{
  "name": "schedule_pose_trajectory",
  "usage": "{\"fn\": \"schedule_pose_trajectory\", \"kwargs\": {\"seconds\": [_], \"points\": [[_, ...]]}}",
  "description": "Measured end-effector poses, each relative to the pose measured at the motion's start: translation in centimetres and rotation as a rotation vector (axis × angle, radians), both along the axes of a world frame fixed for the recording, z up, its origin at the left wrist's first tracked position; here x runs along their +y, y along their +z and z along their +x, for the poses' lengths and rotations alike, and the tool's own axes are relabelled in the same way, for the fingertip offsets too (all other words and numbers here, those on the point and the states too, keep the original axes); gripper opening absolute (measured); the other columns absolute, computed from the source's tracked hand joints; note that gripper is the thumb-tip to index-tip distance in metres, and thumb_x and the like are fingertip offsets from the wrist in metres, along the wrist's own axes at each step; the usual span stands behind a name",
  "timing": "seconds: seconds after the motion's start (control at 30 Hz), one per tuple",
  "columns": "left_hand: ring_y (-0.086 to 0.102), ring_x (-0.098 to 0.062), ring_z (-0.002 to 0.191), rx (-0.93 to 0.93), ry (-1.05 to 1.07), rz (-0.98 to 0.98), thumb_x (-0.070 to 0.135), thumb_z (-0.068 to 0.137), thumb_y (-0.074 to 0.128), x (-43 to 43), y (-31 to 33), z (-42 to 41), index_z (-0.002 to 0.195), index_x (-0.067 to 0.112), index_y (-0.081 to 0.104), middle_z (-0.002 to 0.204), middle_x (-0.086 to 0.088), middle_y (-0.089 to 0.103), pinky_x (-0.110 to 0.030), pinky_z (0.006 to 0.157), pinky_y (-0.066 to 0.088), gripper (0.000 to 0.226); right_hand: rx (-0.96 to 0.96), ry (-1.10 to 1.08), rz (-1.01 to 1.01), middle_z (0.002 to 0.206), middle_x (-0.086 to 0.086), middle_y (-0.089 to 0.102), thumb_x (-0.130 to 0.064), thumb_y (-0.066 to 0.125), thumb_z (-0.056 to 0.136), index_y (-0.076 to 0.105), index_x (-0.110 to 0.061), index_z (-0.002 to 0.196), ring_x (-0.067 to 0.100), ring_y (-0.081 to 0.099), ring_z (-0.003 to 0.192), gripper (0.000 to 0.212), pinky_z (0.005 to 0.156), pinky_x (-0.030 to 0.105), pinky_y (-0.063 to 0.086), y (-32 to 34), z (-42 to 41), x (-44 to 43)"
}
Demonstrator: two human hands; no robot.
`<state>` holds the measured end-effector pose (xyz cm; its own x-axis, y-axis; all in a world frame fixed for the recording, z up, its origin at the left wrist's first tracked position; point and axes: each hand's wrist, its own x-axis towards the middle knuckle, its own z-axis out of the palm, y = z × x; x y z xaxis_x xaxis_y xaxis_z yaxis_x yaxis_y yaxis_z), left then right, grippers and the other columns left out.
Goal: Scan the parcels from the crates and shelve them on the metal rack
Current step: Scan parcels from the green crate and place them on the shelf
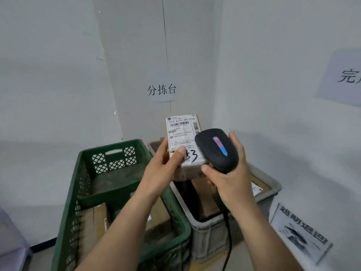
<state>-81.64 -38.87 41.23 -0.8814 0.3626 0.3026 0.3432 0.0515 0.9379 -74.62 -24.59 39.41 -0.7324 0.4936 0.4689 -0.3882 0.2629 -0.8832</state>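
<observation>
The left hand (166, 169) grips the small parcel (183, 141) from its lower left, thumb on the label, above the crates. The right hand (232, 173) is wrapped round the black scanner (216, 149), whose head overlaps the parcel's right edge.

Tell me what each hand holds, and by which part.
The left hand holds a small parcel by its lower end, thumb on the label. The right hand grips a black scanner by its handle, just under the head.

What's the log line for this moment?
step: scan | left hand: grips parcel | right hand: grips scanner | below: green crate, grey crate
</observation>
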Motion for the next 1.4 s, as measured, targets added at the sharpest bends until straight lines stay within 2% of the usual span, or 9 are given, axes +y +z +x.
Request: {"fn": "schedule_pose_trajectory", "kwargs": {"seconds": [0.07,0.2,0.37,0.6,0.8,0.93,1.07,1.27,1.4], "points": [[0.06,0.01,0.101,0.042,-0.08,-0.057,0.065,0.072,0.063,0.3,-0.2,1.2,0.121,0.058,0.044,0.107,0.033,0.064,-0.023,0.092,0.049,0.053,0.017,-0.051,0.002,0.13,-0.018,0.055,0.003,0.078,0.076,0.028,-0.054,0.134,0.005,0.058,0.119,0.095,0.102,0.031,0.049,0.4,1.7,0.0],[0.049,0.019,0.106,0.162,-0.204,-0.155,0.042,0.078,0.07,0.3,-0.2,3.8,0.125,0.063,0.027,0.113,0.042,0.053,0.0,0.083,0.036,0.068,0.01,-0.175,-0.033,0.124,-0.017,0.062,-0.001,0.08,0.076,0.031,-0.062,0.127,0.012,0.063,0.11,0.094,0.099,0.05,0.052,0.6,5.9,-0.7],[0.042,0.002,0.125,0.239,-0.327,-0.183,0.04,0.082,0.069,-0.1,-0.8,7.5,0.15,0.042,0.007,0.128,0.037,0.044,-0.026,0.106,0.035,0.092,0.005,-0.349,-0.051,0.119,-0.003,0.068,-0.03,0.08,0.058,0.034,-0.078,0.115,0.021,0.065,0.093,0.088,0.091,0.057,0.053,0.8,11.4,-2.8],[0.04,0.025,0.1,0.284,-0.477,-0.154,0.037,0.083,0.069,0.5,-3.3,14.8,0.144,0.05,0.002,0.108,0.056,0.031,0.004,0.078,0.029,0.092,-0.028,-0.542,-0.013,0.114,-0.025,0.066,-0.015,0.083,0.066,0.035,-0.065,0.127,0.027,0.067,0.1,0.092,0.091,0.055,0.054,-0.8,21.1,-4.5],[0.044,0.03,0.101,0.257,-0.68,-0.058,0.029,0.081,0.072,3.2,-3.3,22.7,0.135,0.055,0.013,0.104,0.059,0.043,0.003,0.076,0.036,0.084,-0.024,-0.735,-0.007,0.121,-0.008,0.067,-0.011,0.083,0.065,0.037,-0.074,0.117,0.023,0.065,0.102,0.094,0.096,0.056,0.051,-0.4,30.1,-4.3],[0.055,0.007,0.109,0.286,-0.77,-0.071,0.035,0.083,0.07,5.3,-2.7,27.9,0.15,0.038,0.014,0.125,0.027,0.056,-0.022,0.092,0.048,0.087,0.003,-0.79,0.004,0.125,-0.004,0.066,-0.003,0.082,0.071,0.035,-0.063,0.125,0.027,0.064,0.107,0.094,0.098,0.054,0.051,0.1,36.3,-3.6],[0.054,0.002,0.116,0.269,-0.834,-0.049,0.036,0.082,0.071,6.9,-2.4,34.2,0.15,0.04,0.008,0.129,0.026,0.053,-0.029,0.1,0.046,0.093,0.043,-0.858,0.034,0.123,-0.015,0.065,-0.009,0.083,0.067,0.035,-0.062,0.128,0.02,0.064,0.108,0.094,0.095,0.051,0.053,0.1,42.8,-2.7],[0.054,0.004,0.113,0.303,-0.922,-0.019,0.034,0.081,0.072,9.8,-1.2,45.2,0.146,0.047,0.007,0.123,0.033,0.051,-0.018,0.096,0.043,0.092,0.086,-0.925,0.086,0.106,-0.047,0.059,0.01,0.078,0.073,0.034,-0.044,0.133,-0.012,0.059,0.107,0.092,0.089,0.01,0.046,1.4,54.4,-1.2],[0.056,0.0,0.112,0.324,-1.005,-0.006,0.034,0.081,0.071,12.0,-0.6,53.1,0.149,0.045,0.006,0.129,0.026,0.053,-0.022,0.095,0.046,0.094,0.102,-1.005,0.101,0.113,-0.033,0.064,0.005,0.082,0.072,0.036,-0.053,0.129,0.006,0.064,0.106,0.094,0.097,0.037,0.053,1.7,62.4,-0.1]]}}
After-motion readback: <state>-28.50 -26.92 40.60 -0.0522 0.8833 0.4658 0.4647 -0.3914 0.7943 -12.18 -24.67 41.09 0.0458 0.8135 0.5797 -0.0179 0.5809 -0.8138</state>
